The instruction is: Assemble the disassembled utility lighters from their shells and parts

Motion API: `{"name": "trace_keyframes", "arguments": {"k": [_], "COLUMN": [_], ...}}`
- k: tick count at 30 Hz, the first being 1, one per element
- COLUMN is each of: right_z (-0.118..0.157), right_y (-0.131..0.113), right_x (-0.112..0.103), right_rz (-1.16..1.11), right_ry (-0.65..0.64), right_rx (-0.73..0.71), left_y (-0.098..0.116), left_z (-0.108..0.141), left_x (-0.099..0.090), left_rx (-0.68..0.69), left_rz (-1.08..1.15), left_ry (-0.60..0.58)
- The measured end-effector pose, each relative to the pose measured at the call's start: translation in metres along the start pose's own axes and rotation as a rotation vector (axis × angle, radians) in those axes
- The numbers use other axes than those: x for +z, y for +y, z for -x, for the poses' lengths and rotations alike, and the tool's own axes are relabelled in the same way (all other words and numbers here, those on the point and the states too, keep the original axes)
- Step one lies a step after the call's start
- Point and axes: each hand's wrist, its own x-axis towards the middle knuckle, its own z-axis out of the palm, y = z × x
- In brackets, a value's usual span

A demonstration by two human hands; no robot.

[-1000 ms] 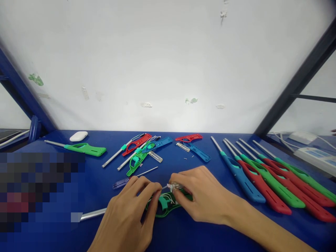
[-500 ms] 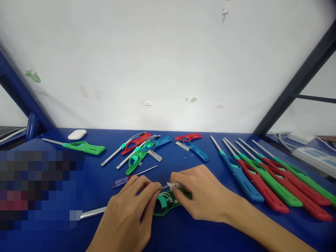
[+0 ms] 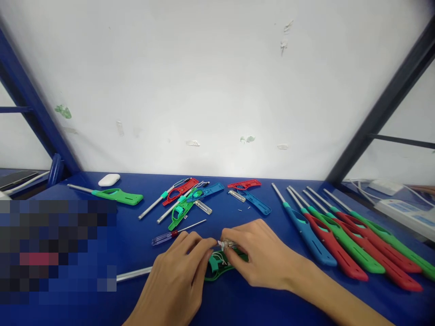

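An opened green lighter shell with a teal trigger and thin wires lies on the blue table, its metal tube sticking out to the left. My left hand presses down on the shell's left part. My right hand pinches a small clear fuel cartridge just above the shell. A clear-handled screwdriver lies right behind my left hand.
Several lighter halves and tubes lie in a heap behind the hands. A row of assembled blue, red and green lighters fills the right side. A green lighter and a white case sit far left. A power strip is beyond the right frame.
The view shifted a little down and right. Both hands stay on the green shell and cartridge, fingers moved only slightly.
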Motion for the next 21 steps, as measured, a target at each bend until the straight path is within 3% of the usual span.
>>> {"name": "trace_keyframes", "arguments": {"k": [12, 21], "right_z": [0.0007, 0.0011], "right_y": [0.0027, 0.0028], "right_x": [0.0040, 0.0060], "right_rz": [-0.003, 0.192], "right_ry": [-0.042, -0.076], "right_rx": [-0.018, -0.106], "left_y": [0.0023, 0.0034], "left_z": [0.0010, 0.0007], "left_x": [0.0013, 0.0006], "left_rx": [0.050, 0.073], "left_rz": [0.067, 0.064], "left_ry": [0.096, 0.111]}}
